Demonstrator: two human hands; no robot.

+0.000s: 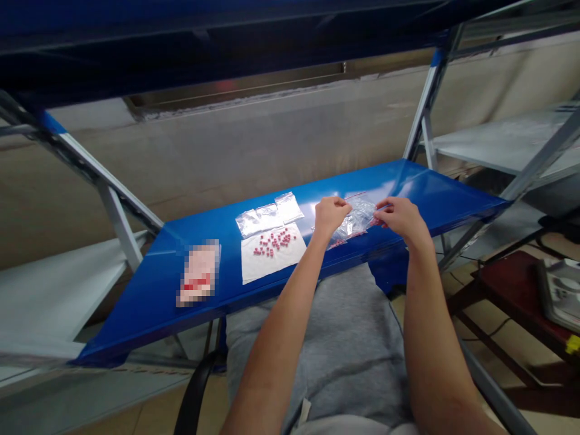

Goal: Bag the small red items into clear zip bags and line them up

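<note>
My left hand [331, 214] and my right hand [399, 216] both pinch a small clear zip bag [360, 216] with a red seal strip, held just above the blue shelf [149, 284]. The bag stretches between the two hands, fingers closed on its edges. To the left, a white sheet of paper [272, 261] lies on the shelf with several small red pieces [274, 241] scattered on it. Behind the sheet lie a few empty clear bags [268, 215].
A blurred-out pinkish item [198, 280] lies on the shelf's left part. Grey metal shelves stand at the left [40, 296] and right [502, 142]. A dark red low table [516, 302] with a device on it is at the lower right. My grey-clad lap is below.
</note>
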